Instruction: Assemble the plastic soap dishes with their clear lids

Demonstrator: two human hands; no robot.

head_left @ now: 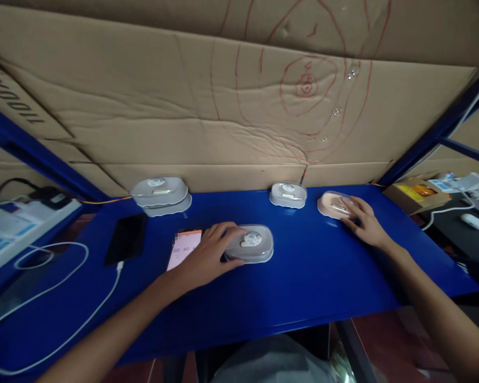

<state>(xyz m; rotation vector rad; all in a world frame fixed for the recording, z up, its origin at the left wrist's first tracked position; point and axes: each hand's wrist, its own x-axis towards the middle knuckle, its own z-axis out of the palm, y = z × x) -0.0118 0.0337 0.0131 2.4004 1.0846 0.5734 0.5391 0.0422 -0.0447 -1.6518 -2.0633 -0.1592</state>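
Note:
My left hand (219,250) grips the left end of a grey oval case (263,249) with a clear lid and a round white label, thumb at the near side and fingers over the top. The case lies on the blue table at the middle. Farther right, my right hand (363,221) has its fingers on the right end of a pinkish oval case (329,205), also with a clear lid. Between and behind them sits another grey oval case (288,196). At the back left, more grey cases (162,197) are stacked.
A lit phone (183,249) showing a timer lies left of my left hand. A dark phone (125,239) with a white cable (104,308) is beside it. Cardboard (143,96) walls the back of the blue table (303,287). Off to the right stands a small box (417,194).

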